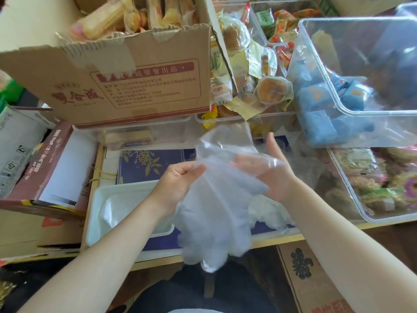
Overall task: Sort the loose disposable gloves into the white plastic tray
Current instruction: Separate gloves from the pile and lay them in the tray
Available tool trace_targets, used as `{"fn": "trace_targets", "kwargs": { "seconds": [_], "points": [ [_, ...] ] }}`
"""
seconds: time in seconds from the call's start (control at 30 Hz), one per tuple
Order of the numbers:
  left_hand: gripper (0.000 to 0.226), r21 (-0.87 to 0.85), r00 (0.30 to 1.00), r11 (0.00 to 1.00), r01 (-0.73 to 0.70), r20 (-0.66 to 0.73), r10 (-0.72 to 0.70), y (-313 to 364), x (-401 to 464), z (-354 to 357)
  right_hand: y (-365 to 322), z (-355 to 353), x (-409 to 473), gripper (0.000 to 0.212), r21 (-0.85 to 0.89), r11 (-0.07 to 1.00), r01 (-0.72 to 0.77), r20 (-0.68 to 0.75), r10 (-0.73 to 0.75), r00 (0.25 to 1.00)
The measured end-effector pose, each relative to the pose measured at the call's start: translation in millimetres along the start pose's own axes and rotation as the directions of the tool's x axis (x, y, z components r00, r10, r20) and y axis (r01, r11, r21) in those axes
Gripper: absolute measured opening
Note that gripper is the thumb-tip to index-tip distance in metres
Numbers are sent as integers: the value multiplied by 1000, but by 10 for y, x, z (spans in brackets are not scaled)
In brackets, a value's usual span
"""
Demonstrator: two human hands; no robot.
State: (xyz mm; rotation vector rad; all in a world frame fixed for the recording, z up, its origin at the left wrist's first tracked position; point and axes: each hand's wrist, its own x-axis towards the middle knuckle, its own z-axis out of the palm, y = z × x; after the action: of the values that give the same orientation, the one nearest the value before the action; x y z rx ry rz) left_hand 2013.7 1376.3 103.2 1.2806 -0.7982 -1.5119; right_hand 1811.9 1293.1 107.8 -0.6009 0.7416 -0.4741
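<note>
Largest item in view: brown corrugated cardboard carton (126, 71), torn top flaps, full of wrapped snacks, with a red-brown printed label panel in Chinese characters. I make out large stylised characters lower left and a banner line along the top; the fine print is too blurred to read. Right of it, clear rigid plastic bins (352, 71) holding blue packets and wrapped pastries.

Next: the white rectangular plastic tray (94, 213), on the navy floral-print box lid (144, 163), below and left of both hands. Something thin and clear seems to lie in it already; I cannot confirm that.

Then the translucent thin-film disposable gloves (214, 213), a bunch hanging between the hands, long axis roughly vertical, finger ends drooping past the table edge. A second crumpled clear clump (268, 211) lies on the lid, right of the tray.

Left hand (178, 181): thumb and fingers pinch the upper edge of the bunch. Right hand (268, 168): fingers extended, palm facing left, film draped over them; I see no curl around it.

Judgement: the tray lies down-left of the grip, so the left hand is nearer and should carry the bunch across
</note>
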Motion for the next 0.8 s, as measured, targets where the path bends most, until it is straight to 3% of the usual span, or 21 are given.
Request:
{"fn": "trace_targets", "kwargs": {
  "seconds": [0.07, 0.17, 0.23, 0.33, 0.43, 0.53, 0.63, 0.73, 0.8],
  "points": [
    [18, 35, 995, 996, -82, -59, 84, -28, -13, -62, 75, -9, -53, 88, 102, 992, 76, 25, -79, 997],
    [18, 128, 976, 973, -194, -72, 204, -53, -12, -147, 206, 12, -47, 84, -4, 989, 148, 28, -148, 989],
    [21, 273, 962, 926, -259, -13, 273, -79, 8, -221, 240, 97, 8, 66, -132, 972, 195, -48, -203, 978],
    [21, 454, 934, 818, -353, 115, 339, -112, 36, -339, 240, 240, 131, 24, -346, 912, 220, -274, -322, 906],
    [28, 533, 892, 718, -448, 213, 398, -130, 33, -401, 219, 290, 192, 17, -322, 914, 247, -327, -352, 877],
    [26, 538, 886, 706, -462, 250, 390, -110, 17, -486, 194, 320, 199, 16, -306, 891, 335, -293, -422, 858],
    [18, 549, 924, 748, -373, 149, 352, -79, 23, -630, 138, 333, 197, 17, -257, 873, 415, -322, -483, 815],
    [24, 531, 941, 814, -233, -89, 328, -6, 17, -762, 79, 328, 187, 21, -196, 881, 431, -409, -473, 781],
    [25, 558, 910, 816, -149, -246, 335, 44, 27, -846, 37, 317, 196, 25, -233, 893, 386, -529, -449, 720]
  ]
}}
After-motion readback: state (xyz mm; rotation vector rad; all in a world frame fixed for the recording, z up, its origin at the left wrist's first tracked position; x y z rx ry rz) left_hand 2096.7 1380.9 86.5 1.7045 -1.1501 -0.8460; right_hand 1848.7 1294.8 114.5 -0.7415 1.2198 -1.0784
